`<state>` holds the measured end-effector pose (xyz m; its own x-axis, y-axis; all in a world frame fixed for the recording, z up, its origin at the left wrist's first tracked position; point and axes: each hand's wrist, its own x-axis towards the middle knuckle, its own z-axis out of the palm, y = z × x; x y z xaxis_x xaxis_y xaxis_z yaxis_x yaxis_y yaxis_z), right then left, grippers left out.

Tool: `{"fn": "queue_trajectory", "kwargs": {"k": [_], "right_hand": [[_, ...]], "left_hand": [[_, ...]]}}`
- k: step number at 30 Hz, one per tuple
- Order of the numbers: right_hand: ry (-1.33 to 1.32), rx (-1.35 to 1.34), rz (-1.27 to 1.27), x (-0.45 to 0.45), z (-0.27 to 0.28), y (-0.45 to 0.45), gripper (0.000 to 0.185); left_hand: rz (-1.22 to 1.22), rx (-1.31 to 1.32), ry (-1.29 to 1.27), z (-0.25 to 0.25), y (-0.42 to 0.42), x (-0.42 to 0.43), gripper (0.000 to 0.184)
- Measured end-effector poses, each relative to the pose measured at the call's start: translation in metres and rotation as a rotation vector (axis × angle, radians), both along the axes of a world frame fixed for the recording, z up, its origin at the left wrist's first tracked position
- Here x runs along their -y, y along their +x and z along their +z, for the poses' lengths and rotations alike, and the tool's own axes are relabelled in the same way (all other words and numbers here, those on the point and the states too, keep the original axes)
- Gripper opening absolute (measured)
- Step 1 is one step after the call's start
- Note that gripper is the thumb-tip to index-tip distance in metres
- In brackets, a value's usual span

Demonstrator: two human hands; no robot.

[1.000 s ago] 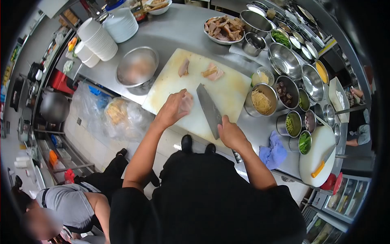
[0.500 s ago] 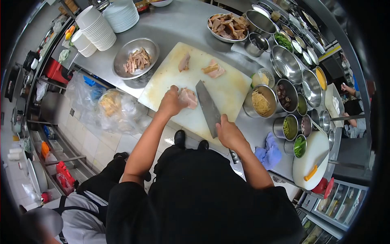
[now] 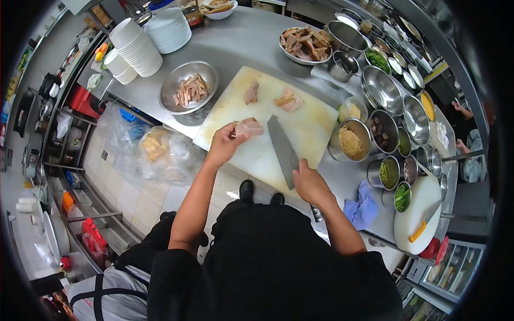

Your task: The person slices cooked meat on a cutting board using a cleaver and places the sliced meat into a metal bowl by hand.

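Note:
My left hand [image 3: 225,143] pinches the edge of a pale pink slab of meat [image 3: 249,127] over the left part of the white cutting board [image 3: 230,101]. In my right hand [image 3: 312,184] is a cleaver [image 3: 282,150], its broad dark blade lying over the board and pointing away from me. Two other meat pieces rest farther back on the board: a narrow one [image 3: 251,92] and a wider one [image 3: 289,100]. Left of the board, a perforated metal bowl [image 3: 170,80] holds cut meat strips [image 3: 191,90].
A bowl of meat chunks [image 3: 306,44] stands at the back. Metal containers with noodles [image 3: 350,143], mushrooms and greens line the right side. A blue cloth [image 3: 362,206] and a yellow-handled knife [image 3: 418,231] lie nearer. Another person [image 3: 110,294] is at lower left.
My left hand has taken hold of the nearest meat piece and lifted its edge. The cleaver remains in my right hand. The whole view has shifted slightly.

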<state>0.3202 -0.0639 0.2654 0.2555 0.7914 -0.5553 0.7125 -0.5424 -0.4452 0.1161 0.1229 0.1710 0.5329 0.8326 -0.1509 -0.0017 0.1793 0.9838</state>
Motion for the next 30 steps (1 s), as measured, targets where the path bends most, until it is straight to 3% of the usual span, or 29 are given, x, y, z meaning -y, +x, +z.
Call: {"fn": "queue_trajectory", "kwargs": {"k": [2, 3, 5, 9, 15, 17, 24, 26, 30], "right_hand": [[-0.003, 0.007, 0.001, -0.003, -0.001, 0.001, 0.033], [0.005, 0.009, 0.008, -0.003, -0.003, 0.002, 0.033], [-0.008, 0.013, 0.023, 0.002, -0.005, 0.001, 0.033], [-0.001, 0.028, 0.012, 0.001, -0.007, 0.000, 0.034], [0.009, 0.044, -0.001, 0.001, -0.009, -0.001, 0.033], [0.010, 0.043, 0.002, 0.002, -0.011, -0.001, 0.033], [0.082, 0.067, -0.001, 0.002, -0.016, -0.001, 0.032], [0.087, 0.077, -0.001, 0.001, -0.014, -0.001, 0.032], [0.108, 0.039, 0.064, -0.002, -0.008, 0.002, 0.030]], "left_hand": [[0.054, -0.190, 0.446, -0.002, -0.003, 0.000, 0.021], [0.058, -0.188, 0.444, -0.002, -0.004, 0.000, 0.021], [-0.011, -0.443, 0.880, -0.006, -0.009, 0.004, 0.019], [-0.043, -0.421, 0.829, -0.009, -0.017, 0.009, 0.028], [-0.017, -0.383, 0.970, -0.015, -0.025, 0.007, 0.031], [-0.142, -0.404, 0.984, -0.014, -0.031, 0.006, 0.032], [-0.229, -0.403, 1.051, -0.008, -0.047, 0.006, 0.038], [-0.111, -0.403, 0.592, -0.013, -0.047, 0.010, 0.040], [-0.112, -0.448, 0.626, -0.017, -0.037, 0.011, 0.042]]}}
